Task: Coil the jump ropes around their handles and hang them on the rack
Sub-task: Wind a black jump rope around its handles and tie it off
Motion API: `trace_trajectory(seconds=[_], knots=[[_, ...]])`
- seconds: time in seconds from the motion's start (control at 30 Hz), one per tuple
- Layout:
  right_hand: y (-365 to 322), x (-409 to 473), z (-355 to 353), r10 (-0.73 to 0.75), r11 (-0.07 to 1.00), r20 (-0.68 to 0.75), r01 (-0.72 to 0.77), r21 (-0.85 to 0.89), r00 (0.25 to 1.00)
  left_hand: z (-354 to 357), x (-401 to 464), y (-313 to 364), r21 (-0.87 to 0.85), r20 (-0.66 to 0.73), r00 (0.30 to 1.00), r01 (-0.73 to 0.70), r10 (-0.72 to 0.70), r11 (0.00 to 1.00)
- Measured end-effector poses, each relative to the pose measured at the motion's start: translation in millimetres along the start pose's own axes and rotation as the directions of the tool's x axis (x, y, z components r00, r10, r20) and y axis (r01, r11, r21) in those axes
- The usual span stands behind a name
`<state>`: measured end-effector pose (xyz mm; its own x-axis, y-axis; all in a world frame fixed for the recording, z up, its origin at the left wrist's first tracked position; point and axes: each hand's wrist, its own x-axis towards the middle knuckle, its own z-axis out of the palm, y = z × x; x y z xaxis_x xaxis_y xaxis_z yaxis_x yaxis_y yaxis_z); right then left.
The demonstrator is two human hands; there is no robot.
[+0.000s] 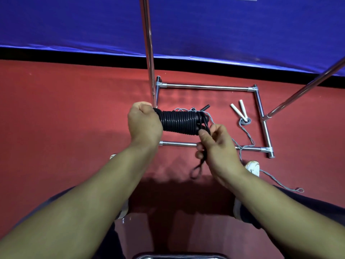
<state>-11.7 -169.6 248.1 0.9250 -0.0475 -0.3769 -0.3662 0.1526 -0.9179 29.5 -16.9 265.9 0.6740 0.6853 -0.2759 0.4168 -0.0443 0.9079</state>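
A black jump rope (179,121) is wound in tight coils around its handles and held level above the red floor. My left hand (144,122) grips the left end of the bundle. My right hand (217,146) pinches the rope's loose end at the bundle's right end, and a short black loop (197,170) hangs below the fingers. A second jump rope with white handles (239,109) and a grey cord (249,136) lies uncoiled on the floor inside the rack's base. The chrome rack (205,87) stands in front of me.
The rack's upright pole (148,43) rises just behind my left hand, and a slanted bar (306,86) crosses at the right. A loose black handle (204,107) lies on the floor behind the bundle. A blue padded wall (74,21) backs the floor. My white shoe (253,166) rests on the grey cord.
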Motion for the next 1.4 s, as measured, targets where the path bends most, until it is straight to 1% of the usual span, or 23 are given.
trace_trajectory(seconds=[0.07,0.13,0.2,0.3,0.4,0.47,0.5,0.57,0.63,0.73,0.83,0.9,0.97,1.03,1.1,1.13,1.17,1.2,1.23,1.27,1.3,1.33,1.4], knots=[[-2,3,-3,-0.064,0.998,0.048,0.064,0.004,0.997,1,-1,2,-0.06,0.016,0.994,0.109,-0.108,0.992],[-5,3,-5,-0.099,0.995,0.068,0.097,0.034,0.993,3,-6,1,-0.114,0.042,0.984,0.174,-0.171,0.978],[-7,2,-4,-0.078,0.99,0.058,0.07,0.125,0.995,4,-9,-1,-0.163,0.069,0.973,0.23,-0.222,0.959],[-10,2,-3,-0.013,0.966,0.079,-0.008,0.26,0.997,4,-10,-2,-0.174,0.1,0.963,0.266,-0.251,0.948],[-10,1,-3,-0.044,0.971,0.163,0.004,0.24,0.986,3,-8,-2,-0.151,0.135,0.955,0.283,-0.264,0.947],[-10,1,-2,-0.067,0.978,0.182,0.028,0.209,0.981,3,-9,-5,-0.105,0.126,0.967,0.233,-0.22,0.967],[-10,0,-2,-0.052,0.977,0.187,0.012,0.213,0.981,3,-10,-7,-0.067,0.11,0.979,0.181,-0.173,0.981],[-10,1,-2,0.011,0.969,0.19,-0.058,0.241,0.982,3,-14,-11,0.032,0.093,0.994,0.056,-0.059,0.998],[-11,1,-2,0.077,0.964,0.187,-0.121,0.237,0.979,3,-17,-14,0.086,0.09,0.995,-0.054,0.046,0.995],[-11,2,-4,0.154,0.95,0.176,-0.194,0.244,0.972,2,-16,-15,0.112,0.099,0.974,-0.215,0.204,0.97],[-12,3,-6,0.211,0.918,0.175,-0.257,0.301,0.962,0,-24,-14,0.089,0.127,0.927,-0.364,0.352,0.927],[-15,3,-7,0.21,0.908,0.185,-0.262,0.328,0.96,1,-25,-13,0.075,0.118,0.91,-0.407,0.397,0.91],[-16,1,-6,0.197,0.93,0.196,-0.246,0.272,0.961,2,-18,-10,0.066,0.095,0.943,-0.327,0.32,0.943],[-17,-3,-4,0.203,0.971,0.171,-0.221,0.092,0.964,3,-8,-6,0.067,0.073,0.973,-0.223,0.218,0.973],[-12,-3,-3,0.189,0.98,0.101,-0.181,-0.079,0.977,1,-2,-4,0.089,0.046,0.977,-0.213,0.21,0.973],[-8,-2,-4,0.14,0.982,0.087,-0.127,-0.142,0.986,0,0,-2,0.096,0.031,0.973,-0.23,0.228,0.968],[-4,-1,-5,0.058,0.975,0.091,-0.037,-0.221,0.994,-2,3,-1,0.099,0.016,0.969,-0.247,0.247,0.964],[0,-1,-8,-0.029,0.948,0.119,0.065,-0.312,0.992,-5,5,-1,0.098,-0.001,0.965,-0.26,0.261,0.961],[2,-2,-10,-0.084,0.911,0.185,0.15,-0.384,0.979,-8,8,0,0.1,-0.017,0.962,-0.271,0.274,0.957],[2,-2,-12,-0.084,0.885,0.268,0.196,-0.422,0.96,-10,11,0,0.107,-0.028,0.957,-0.283,0.288,0.953],[-1,-2,-13,-0.028,0.884,0.341,0.183,-0.431,0.94,-11,12,0,0.119,-0.03,0.952,-0.299,0.305,0.947],[-5,-1,-14,0.048,0.889,0.388,0.138,-0.437,0.921,-11,12,-1,0.13,-0.021,0.946,-0.32,0.325,0.939],[-12,3,-17,0.155,0.885,0.416,0.061,-0.461,0.896,-10,8,-1,0.141,0.012,0.927,-0.372,0.374,0.917]])
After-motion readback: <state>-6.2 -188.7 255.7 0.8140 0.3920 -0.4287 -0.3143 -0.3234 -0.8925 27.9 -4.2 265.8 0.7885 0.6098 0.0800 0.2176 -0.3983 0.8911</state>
